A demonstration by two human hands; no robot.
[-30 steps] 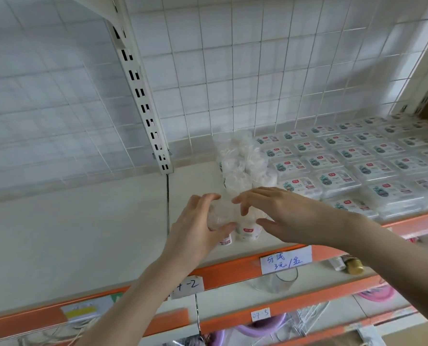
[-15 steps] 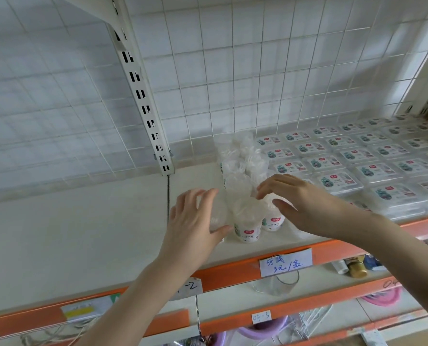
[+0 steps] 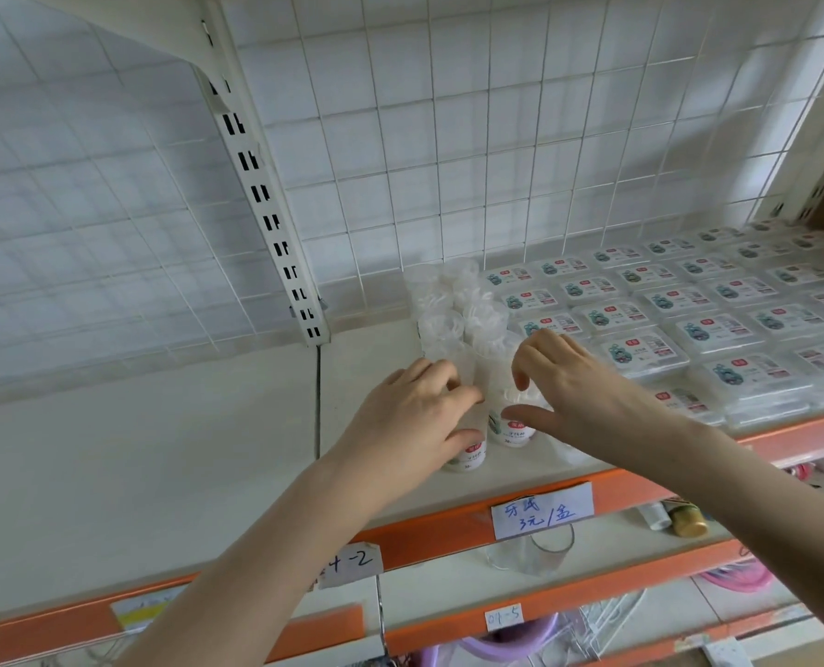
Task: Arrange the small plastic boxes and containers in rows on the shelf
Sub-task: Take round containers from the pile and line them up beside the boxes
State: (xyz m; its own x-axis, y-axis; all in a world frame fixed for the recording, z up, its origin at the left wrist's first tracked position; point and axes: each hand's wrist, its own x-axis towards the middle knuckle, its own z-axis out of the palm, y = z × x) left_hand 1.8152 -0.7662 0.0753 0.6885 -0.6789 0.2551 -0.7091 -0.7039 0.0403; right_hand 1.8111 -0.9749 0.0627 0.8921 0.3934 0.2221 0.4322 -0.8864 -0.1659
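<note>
At the shelf (image 3: 208,454) front, the left hand (image 3: 412,416) grips one round container (image 3: 468,454); the right hand (image 3: 573,392) hovers, fingers loose.

Head camera looks forward and down, close above the shelf (image 3: 160,450).

The cream shelf (image 3: 160,474) with an orange front edge carries two kinds of stock. Flat clear boxes (image 3: 650,351) with printed labels lie in tidy rows across its right part — reaching back to the wire grid. Just left of those boxes stand small round clear containers (image 3: 441,327) in a tight double column, running from the grid toward the front edge.
</note>
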